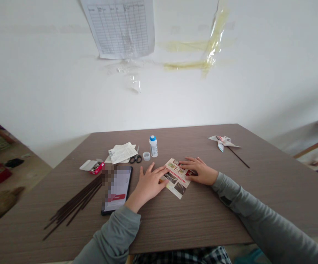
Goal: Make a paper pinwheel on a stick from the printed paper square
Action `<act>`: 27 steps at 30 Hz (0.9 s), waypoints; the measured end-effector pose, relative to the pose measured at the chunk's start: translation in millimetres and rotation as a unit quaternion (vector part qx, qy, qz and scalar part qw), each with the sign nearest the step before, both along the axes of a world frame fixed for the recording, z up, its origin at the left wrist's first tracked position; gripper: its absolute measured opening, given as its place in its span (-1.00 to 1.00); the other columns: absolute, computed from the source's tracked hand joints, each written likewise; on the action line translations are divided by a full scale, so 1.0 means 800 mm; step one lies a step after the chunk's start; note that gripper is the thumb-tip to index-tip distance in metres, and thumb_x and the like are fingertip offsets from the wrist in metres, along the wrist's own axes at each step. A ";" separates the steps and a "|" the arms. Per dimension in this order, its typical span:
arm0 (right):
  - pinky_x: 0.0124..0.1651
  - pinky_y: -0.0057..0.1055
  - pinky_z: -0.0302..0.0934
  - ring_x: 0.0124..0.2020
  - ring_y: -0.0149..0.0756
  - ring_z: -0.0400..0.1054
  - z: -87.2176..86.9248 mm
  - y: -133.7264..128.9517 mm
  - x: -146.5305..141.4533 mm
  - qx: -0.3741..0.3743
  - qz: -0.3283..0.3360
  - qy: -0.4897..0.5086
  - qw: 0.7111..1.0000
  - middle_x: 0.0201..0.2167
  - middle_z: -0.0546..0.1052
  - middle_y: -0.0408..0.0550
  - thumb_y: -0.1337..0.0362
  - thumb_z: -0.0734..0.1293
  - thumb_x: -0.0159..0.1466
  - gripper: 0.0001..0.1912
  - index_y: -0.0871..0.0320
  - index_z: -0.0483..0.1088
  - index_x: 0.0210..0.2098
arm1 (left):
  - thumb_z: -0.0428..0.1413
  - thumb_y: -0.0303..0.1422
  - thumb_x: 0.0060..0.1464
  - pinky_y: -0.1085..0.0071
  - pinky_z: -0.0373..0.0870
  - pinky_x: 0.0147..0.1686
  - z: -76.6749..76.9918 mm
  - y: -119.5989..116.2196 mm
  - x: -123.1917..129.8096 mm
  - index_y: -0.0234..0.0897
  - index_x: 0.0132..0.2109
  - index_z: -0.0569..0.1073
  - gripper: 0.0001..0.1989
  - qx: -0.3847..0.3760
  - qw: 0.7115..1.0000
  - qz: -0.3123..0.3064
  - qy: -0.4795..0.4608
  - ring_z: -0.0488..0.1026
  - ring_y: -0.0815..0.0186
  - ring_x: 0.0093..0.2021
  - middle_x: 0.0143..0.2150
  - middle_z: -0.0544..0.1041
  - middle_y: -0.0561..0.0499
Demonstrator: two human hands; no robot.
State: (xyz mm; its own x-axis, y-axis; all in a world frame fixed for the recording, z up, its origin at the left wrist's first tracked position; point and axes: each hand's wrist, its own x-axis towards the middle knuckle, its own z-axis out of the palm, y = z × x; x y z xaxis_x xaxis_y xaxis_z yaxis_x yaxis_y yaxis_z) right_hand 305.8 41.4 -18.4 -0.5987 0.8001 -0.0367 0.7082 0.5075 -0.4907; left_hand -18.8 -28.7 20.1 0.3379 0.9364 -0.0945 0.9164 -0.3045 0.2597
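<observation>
A square of printed paper (179,178) with small photos lies flat on the brown table, turned at an angle to its front edge. My left hand (152,183) rests on the paper's left side, fingers spread. On its right side lies my right hand (200,171), fingers stretched out over the upper right edge. Behind the paper stands a white glue bottle (154,147) with a blue cap. Next to it are a small translucent cup (146,156) and black-handled scissors (136,158), partly under some cut paper pieces (122,152).
A phone (117,189) lies left of my left hand, beside a bundle of thin dark sticks (75,198). An opened small red box (96,167) sits behind them. At the far right lies a paper pinwheel (223,141) on a stick. The wall (175,106) borders the table's back edge.
</observation>
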 end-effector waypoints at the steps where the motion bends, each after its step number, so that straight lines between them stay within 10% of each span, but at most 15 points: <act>1: 0.86 0.92 -0.14 0.94 0.61 0.12 -0.002 0.000 -0.001 -0.007 0.000 -0.001 1.000 0.84 0.51 0.04 -0.08 0.60 0.59 -0.29 -0.33 0.66 0.69 | 0.24 -0.25 0.69 -0.87 -0.04 0.83 0.000 0.000 0.000 0.35 0.74 0.62 -0.36 0.001 1.000 0.000 -0.002 0.19 -0.45 0.96 0.87 0.51 0.06; 14: 0.87 0.89 -0.11 0.94 0.60 0.15 -0.011 0.004 0.004 -0.003 -0.004 0.007 1.000 0.84 0.52 0.01 -0.14 0.59 0.62 -0.29 -0.35 0.65 0.70 | 0.39 -0.34 0.57 -0.64 0.16 0.87 0.009 0.003 -0.004 0.14 0.44 0.88 -0.56 0.069 0.997 0.015 -0.023 0.42 -0.32 0.87 0.72 0.70 -0.10; 27: 0.86 0.88 -0.05 0.90 0.61 0.22 -0.013 0.006 0.007 0.007 -0.004 0.021 1.000 0.80 0.56 0.04 -0.14 0.61 0.58 -0.29 -0.32 0.68 0.67 | 0.36 -0.33 0.51 -0.66 0.29 0.77 0.056 0.063 -0.125 0.05 0.11 0.97 -0.74 0.131 0.968 0.177 0.123 0.40 -0.44 0.83 0.69 0.73 -0.09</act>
